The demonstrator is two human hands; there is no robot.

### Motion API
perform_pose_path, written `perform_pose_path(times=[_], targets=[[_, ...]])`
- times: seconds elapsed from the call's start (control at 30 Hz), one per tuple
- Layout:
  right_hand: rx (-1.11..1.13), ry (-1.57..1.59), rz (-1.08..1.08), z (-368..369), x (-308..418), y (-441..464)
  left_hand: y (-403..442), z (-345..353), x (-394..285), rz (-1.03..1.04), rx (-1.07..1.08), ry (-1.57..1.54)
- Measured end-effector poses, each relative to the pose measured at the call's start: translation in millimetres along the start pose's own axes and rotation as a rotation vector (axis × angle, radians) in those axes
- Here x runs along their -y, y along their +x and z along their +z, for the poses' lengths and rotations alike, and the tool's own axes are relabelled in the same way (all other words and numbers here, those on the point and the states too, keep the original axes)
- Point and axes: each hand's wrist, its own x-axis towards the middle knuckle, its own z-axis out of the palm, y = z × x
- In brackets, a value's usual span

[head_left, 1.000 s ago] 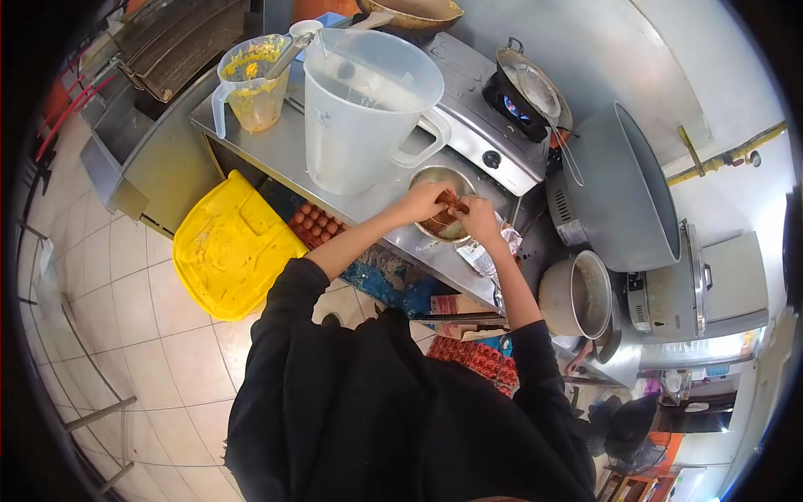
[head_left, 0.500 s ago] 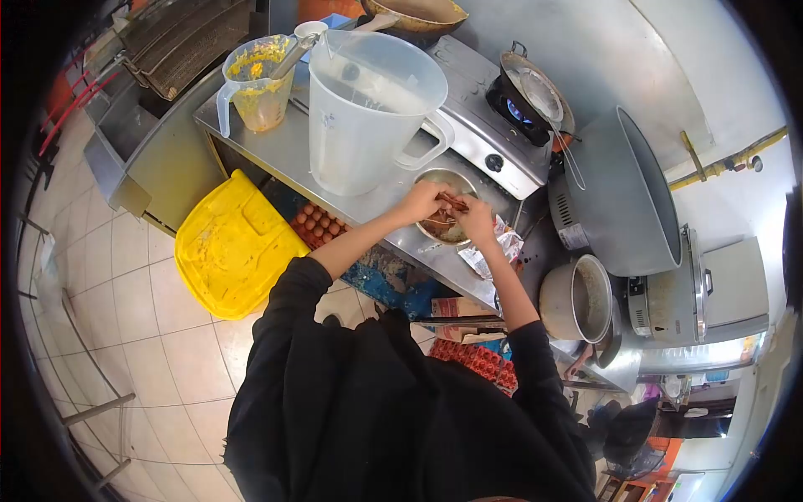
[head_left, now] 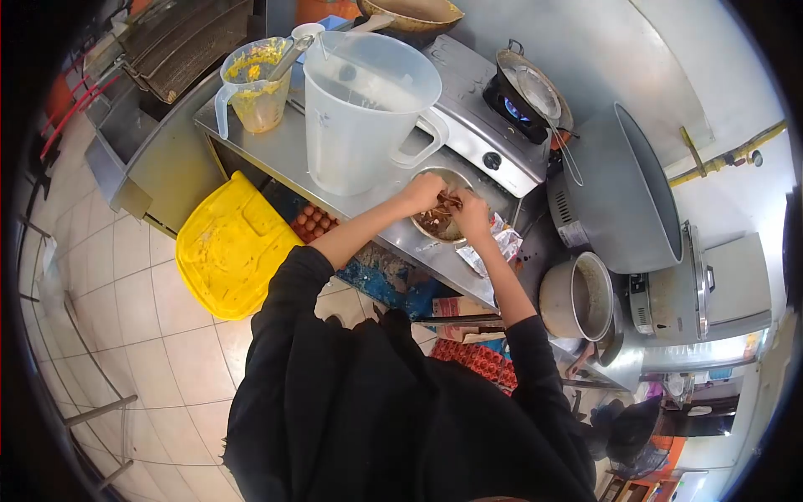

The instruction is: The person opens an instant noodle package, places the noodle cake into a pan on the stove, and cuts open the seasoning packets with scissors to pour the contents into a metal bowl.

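Over a round metal bowl (head_left: 454,176) on the steel counter, my left hand (head_left: 424,192) and my right hand (head_left: 472,215) come together. Their fingers are closed around a dark brown, brittle-looking piece (head_left: 452,200), one hand at each side. Its exact kind is too small to tell. More brown bits (head_left: 437,224) lie in the bowl below. Just right of the bowl, near my right wrist, is a crumpled silver foil wrapper (head_left: 500,243) with some print.
A large clear measuring jug (head_left: 355,134) stands left of the bowl, with a yellow-smeared jug (head_left: 258,92) beyond. Behind, a pan (head_left: 552,79) sits on a lit gas stove (head_left: 493,125). A pot (head_left: 575,297) is at right. Below are a yellow lid (head_left: 234,251) and eggs (head_left: 314,222).
The brown piece between my fingers looks smaller, and more brown bits show in the bowl. My hands stay over the bowl, with only a slight shift.
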Motion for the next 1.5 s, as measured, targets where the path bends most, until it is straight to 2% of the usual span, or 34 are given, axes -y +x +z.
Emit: perform_pose_path(times=[0.13, 0.2, 0.3, 0.4, 0.57, 0.63, 1.07, 1.27, 1.33, 1.37, 1.43, 1.5], targets=[[0.043, -0.020, -0.019, 1, -1, 0, 1, 8, 3, -0.030, 0.087, 0.124], [0.025, -0.108, -0.095, 4, -4, -3, -2, 5, -2, -0.039, 0.079, 0.113], [0.015, -0.158, -0.099, 4, -10, -3, -5, 11, 1, -0.016, 0.027, 0.079], [0.064, -0.112, -0.008, 1, -15, -1, -6, 13, 0, 0.013, -0.024, 0.055], [0.047, -0.118, -0.012, 1, -12, -2, -3, 10, -2, -0.007, -0.004, 0.073], [0.057, -0.103, 0.002, 4, -12, -2, -2, 8, 0, -0.002, 0.111, 0.073], [0.090, -0.109, -0.039, 0, -6, -7, -10, 9, -4, 0.002, 0.124, 0.103], [0.007, -0.030, -0.058, -5, -11, -7, -10, 13, -1, 0.017, 0.038, 0.103], [-0.013, 0.028, -0.040, -8, -15, -5, -11, 4, -8, -0.018, -0.150, -0.027], [-0.039, 0.072, -0.032, -11, -15, -4, -10, 2, -8, -0.016, -0.149, -0.026], [-0.065, 0.115, -0.025, -14, -16, -3, -10, -3, -8, 0.024, -0.226, -0.290], [-0.062, 0.154, 0.029, -13, -18, -2, -10, -3, -8, 0.021, -0.249, -0.297]])
